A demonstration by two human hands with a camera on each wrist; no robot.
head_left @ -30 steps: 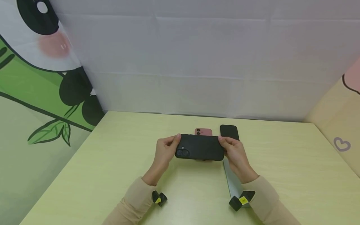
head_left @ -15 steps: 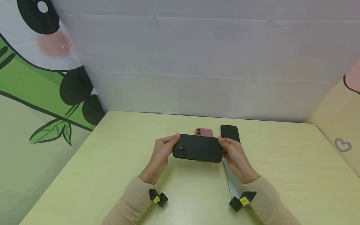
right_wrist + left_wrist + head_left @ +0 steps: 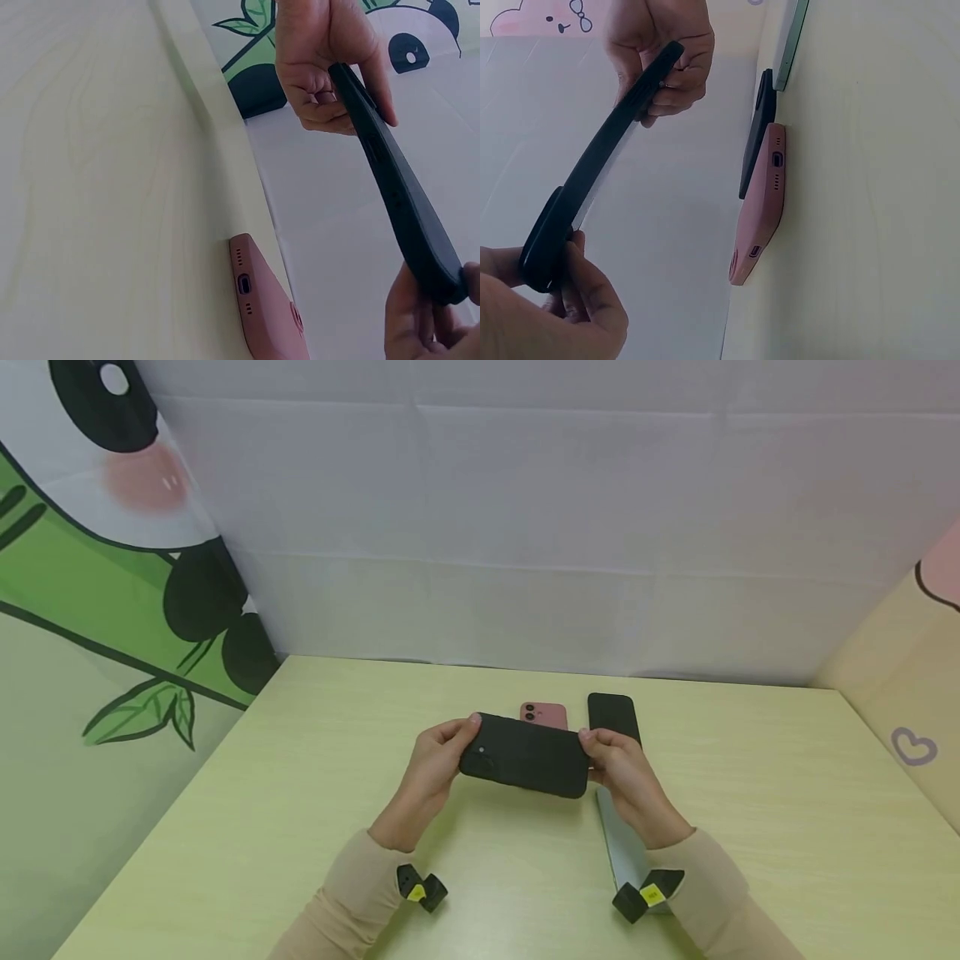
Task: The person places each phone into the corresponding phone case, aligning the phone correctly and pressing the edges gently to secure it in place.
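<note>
A phone in a black case (image 3: 525, 756) is held level above the table, its back with the camera bump facing my head camera. My left hand (image 3: 429, 768) pinches the camera end, thumb on top and fingers beneath. At the other end my right hand (image 3: 628, 777) pinches it the same way. In the left wrist view the black-cased phone (image 3: 600, 165) shows edge-on, with a pale strip along its underside. A pink-cased phone (image 3: 545, 714) lies behind it, partly hidden in the head view. Its charging port shows on the pink phone (image 3: 262, 300) in the right wrist view.
Behind my right hand a black phone (image 3: 612, 712) lies on the pale wooden table (image 3: 300, 793). A flat pale-green slab (image 3: 618, 835) lies under my right wrist, partly covered by it. A white sheet wall (image 3: 480, 527) rises at the table's back edge, with cartoon panels at both sides.
The black-cased phone has shifted slightly left and tilted, its right end dropping lower than the left. Both hands keep their grip; the things on the table have not moved.
</note>
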